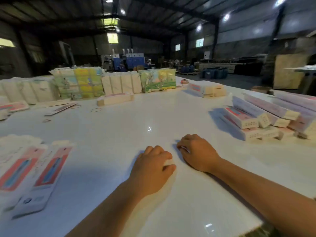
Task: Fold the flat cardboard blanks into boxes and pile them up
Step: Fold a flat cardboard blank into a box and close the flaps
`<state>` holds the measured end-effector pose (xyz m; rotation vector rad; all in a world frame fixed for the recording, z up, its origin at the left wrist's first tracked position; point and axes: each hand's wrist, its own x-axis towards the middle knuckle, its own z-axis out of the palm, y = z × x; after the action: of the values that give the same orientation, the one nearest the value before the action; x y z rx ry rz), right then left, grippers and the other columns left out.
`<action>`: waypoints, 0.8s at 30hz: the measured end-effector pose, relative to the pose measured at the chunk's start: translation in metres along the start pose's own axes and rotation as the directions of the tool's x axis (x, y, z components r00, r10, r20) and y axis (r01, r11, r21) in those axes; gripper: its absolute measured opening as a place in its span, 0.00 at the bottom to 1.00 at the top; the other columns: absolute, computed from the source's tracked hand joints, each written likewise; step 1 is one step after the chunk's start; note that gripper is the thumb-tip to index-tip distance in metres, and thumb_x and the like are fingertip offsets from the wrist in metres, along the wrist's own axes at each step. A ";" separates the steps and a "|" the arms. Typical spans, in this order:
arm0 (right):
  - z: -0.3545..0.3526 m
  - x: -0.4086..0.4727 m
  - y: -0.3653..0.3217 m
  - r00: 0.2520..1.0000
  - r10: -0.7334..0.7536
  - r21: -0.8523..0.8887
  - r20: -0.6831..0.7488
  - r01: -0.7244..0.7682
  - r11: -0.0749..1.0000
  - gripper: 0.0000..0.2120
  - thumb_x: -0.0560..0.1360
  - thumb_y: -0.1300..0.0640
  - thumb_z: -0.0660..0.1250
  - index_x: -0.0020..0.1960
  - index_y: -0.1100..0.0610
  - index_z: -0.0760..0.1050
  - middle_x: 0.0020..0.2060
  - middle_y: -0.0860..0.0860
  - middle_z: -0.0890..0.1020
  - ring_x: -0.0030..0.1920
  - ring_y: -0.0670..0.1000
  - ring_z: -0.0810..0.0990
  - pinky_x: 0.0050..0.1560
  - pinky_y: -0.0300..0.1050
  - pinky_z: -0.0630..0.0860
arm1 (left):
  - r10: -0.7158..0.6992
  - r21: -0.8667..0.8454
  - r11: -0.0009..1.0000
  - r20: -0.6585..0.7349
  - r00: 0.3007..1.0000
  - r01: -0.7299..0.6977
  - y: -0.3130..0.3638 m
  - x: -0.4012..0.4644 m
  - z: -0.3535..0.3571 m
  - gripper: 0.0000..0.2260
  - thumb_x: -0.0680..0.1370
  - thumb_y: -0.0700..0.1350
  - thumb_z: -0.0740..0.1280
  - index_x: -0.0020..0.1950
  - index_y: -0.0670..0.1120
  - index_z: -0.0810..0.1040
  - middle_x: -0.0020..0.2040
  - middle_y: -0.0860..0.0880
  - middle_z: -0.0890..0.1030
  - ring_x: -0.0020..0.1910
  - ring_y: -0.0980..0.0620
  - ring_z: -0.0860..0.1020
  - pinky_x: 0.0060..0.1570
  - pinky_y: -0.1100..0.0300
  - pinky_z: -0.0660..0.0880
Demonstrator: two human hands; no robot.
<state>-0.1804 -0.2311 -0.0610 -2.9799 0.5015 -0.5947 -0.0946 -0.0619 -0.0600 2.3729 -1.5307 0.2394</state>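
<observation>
Flat cardboard blanks (42,175), white with a pink and blue print, lie fanned out at the near left of the white table (119,130). A pile of folded long boxes (256,120) sits at the right. My left hand (152,170) rests knuckles up on the table near the middle, fingers curled, with something small and white showing under the fingertips. My right hand (196,153) lies just to its right, fingers also curled over a small white bit. What the white bits are I cannot tell.
Wrapped bundles of printed packs (78,82) and plain white bundles (121,84) line the far edge. One folded box (114,100) and another small stack (206,89) lie beyond mid-table. Rubber bands (96,109) lie loose at the left. The table's near corner is at the lower right.
</observation>
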 end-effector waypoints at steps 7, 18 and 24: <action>-0.008 -0.002 -0.009 0.993 -0.072 0.163 -0.097 0.087 0.983 0.15 0.76 0.56 0.61 0.37 0.62 0.80 0.45 0.55 0.84 0.46 0.60 0.81 0.45 0.53 0.75 | -0.541 -0.258 0.818 -0.045 0.840 0.513 -0.060 -0.006 -0.054 0.13 0.77 0.54 0.62 0.58 0.52 0.76 0.61 0.51 0.76 0.59 0.48 0.75 0.56 0.56 0.70; 0.012 0.007 0.013 0.989 -0.074 0.105 -0.126 0.088 0.991 0.07 0.72 0.63 0.68 0.40 0.53 0.82 0.45 0.54 0.84 0.45 0.60 0.81 0.45 0.57 0.77 | -0.850 0.239 0.525 0.093 0.519 0.817 -0.172 -0.091 -0.116 0.24 0.69 0.68 0.65 0.42 0.45 0.72 0.46 0.46 0.77 0.48 0.46 0.78 0.53 0.52 0.76; -0.003 -0.003 -0.003 0.959 -0.129 0.110 -0.251 0.161 0.981 0.13 0.74 0.61 0.67 0.30 0.59 0.78 0.31 0.56 0.81 0.33 0.61 0.81 0.36 0.51 0.76 | -0.856 -0.068 0.468 0.214 0.471 0.881 -0.168 -0.081 -0.113 0.26 0.70 0.56 0.74 0.55 0.39 0.70 0.41 0.46 0.74 0.39 0.49 0.75 0.35 0.58 0.74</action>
<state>-0.1837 -0.2273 -0.0586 -2.8517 0.2454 -0.9741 0.0275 0.1111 -0.0057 2.7096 -0.1477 -0.3174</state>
